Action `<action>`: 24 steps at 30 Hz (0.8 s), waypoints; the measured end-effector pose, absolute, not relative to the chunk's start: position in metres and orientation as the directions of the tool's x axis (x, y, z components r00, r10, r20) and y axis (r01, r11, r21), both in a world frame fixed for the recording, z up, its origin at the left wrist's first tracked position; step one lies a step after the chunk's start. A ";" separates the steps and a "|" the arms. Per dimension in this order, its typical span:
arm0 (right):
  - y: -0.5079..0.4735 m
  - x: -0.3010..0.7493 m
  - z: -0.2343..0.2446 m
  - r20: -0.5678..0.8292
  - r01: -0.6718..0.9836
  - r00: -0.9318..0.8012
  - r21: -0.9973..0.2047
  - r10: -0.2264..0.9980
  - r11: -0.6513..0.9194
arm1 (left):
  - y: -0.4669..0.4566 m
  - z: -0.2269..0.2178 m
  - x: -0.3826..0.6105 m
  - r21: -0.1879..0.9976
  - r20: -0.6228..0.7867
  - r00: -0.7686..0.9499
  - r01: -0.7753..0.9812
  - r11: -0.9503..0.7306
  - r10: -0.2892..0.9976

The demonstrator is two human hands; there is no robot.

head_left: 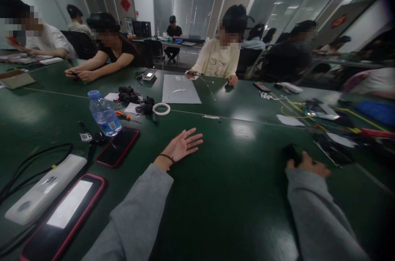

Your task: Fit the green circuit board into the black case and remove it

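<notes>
My left hand (181,147) rests its edge on or just above the green table (225,195), palm turned to the right and fingers spread, with nothing in it. A dark band circles that wrist. At the right, my right hand (310,165) is closed around a small black object (291,154); blur hides what kind it is. Left of my left hand lies a dark phone with a red edge (117,147). Behind that phone stands a clear water bottle (104,115) with a blue cap.
A white power bank (46,189) and a lit phone (66,215) lie front left, among black cables. Farther back are a screwdriver (123,115), a white tape roll (161,109), bundled black cords (128,94) and a grey board (180,92). Wires and tools clutter the right. Several people sit around.
</notes>
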State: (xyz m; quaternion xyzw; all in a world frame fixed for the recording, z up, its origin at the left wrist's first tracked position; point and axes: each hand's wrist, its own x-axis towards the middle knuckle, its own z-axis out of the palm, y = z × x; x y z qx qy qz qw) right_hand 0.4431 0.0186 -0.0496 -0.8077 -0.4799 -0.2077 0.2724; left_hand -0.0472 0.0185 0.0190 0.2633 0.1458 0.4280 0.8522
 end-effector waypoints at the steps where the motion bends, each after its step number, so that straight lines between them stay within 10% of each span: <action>1: 0.027 0.418 -0.053 0.555 0.895 0.442 -0.222 0.705 -0.386 | 0.019 0.018 -0.047 0.572 -0.031 0.575 -0.660 0.486 0.817; 11: 0.009 0.171 -0.040 0.620 0.833 -0.326 -0.167 0.713 0.527 | 0.038 0.000 -0.059 0.550 -0.136 0.270 -0.780 0.300 0.953; 24: 0.006 0.164 -0.038 0.649 0.647 -0.316 -0.386 0.692 0.657 | 0.033 -0.004 -0.042 0.855 -0.014 0.281 -0.493 0.157 0.960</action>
